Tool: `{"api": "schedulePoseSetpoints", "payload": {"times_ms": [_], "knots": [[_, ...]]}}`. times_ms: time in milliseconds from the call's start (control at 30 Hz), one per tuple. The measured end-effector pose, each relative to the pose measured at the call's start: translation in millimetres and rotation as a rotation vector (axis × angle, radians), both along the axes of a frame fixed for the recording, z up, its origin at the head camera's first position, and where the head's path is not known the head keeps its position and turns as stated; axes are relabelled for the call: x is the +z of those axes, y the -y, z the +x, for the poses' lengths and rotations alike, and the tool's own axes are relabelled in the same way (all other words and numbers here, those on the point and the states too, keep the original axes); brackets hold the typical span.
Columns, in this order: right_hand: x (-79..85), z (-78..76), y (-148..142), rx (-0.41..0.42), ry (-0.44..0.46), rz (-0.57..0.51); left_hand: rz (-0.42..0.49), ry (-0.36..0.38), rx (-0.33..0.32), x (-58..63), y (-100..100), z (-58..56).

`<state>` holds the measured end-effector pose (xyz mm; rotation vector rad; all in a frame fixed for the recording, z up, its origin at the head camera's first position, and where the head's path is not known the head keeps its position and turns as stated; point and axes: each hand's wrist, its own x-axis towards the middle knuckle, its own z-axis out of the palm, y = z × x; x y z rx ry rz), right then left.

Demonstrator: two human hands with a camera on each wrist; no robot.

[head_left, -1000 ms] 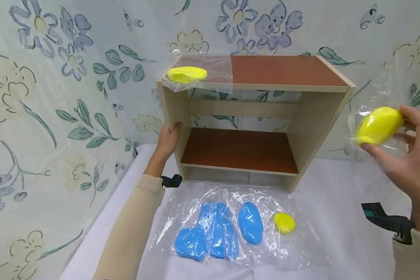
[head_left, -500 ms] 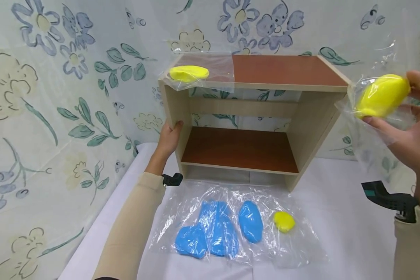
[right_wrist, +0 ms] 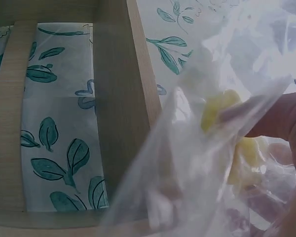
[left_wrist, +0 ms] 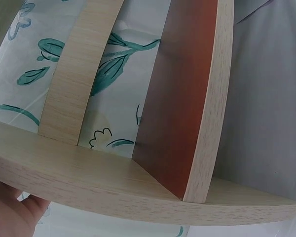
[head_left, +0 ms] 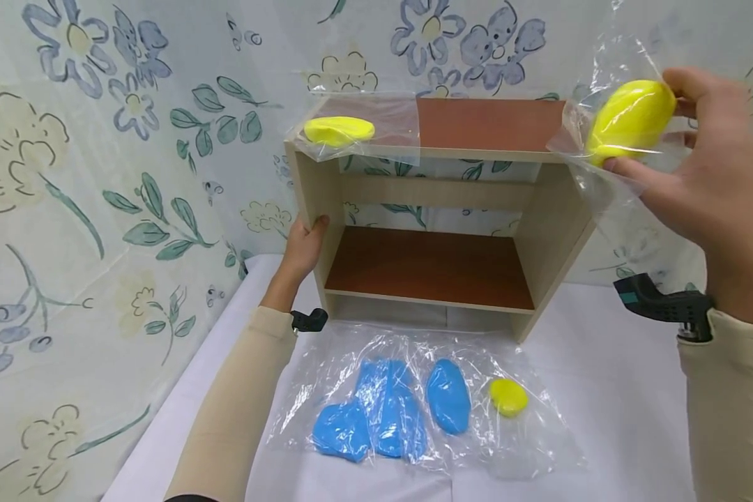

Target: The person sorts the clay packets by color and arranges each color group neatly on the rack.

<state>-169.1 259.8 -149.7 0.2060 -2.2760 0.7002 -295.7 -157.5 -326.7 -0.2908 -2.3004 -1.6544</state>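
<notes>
A small wooden shelf (head_left: 429, 265) with reddish-brown boards stands on the white-covered table. My left hand (head_left: 302, 252) grips its left side panel, thumb on the front edge; the left wrist view shows part of that hand (left_wrist: 12, 212) behind the panel. My right hand (head_left: 703, 150) pinches a yellow lump (head_left: 634, 120) inside a clear plastic bag, raised at the shelf's top right corner. In the right wrist view the bag (right_wrist: 177, 148) covers much of the lump. Another bagged yellow lump (head_left: 339, 130) lies on the top board's left end.
Before the shelf lie clear bags holding several blue lumps (head_left: 448, 396) and a small yellow lump (head_left: 508, 397). A flower-patterned cloth (head_left: 132, 244) hangs behind and to the left. White cloth (head_left: 615, 390) covers the table.
My right hand has carried the bagged yellow lump up and then left, from beside the shelf to its top right corner. The left hand keeps its hold on the side panel.
</notes>
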Motion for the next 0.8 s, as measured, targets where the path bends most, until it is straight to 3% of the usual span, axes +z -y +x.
{"api": "schedulePoseSetpoints", "payload": {"times_ms": [533, 800], "knots": [[26.5, -43.8, 46, 0.194, 0.162, 0.081, 0.021, 0.007, -0.005, -5.0, 1, 0.5], [42.8, -63.8, 60, 0.233, 0.214, 0.059, 0.020, -0.002, -0.006, -1.4, 0, 0.1]]}}
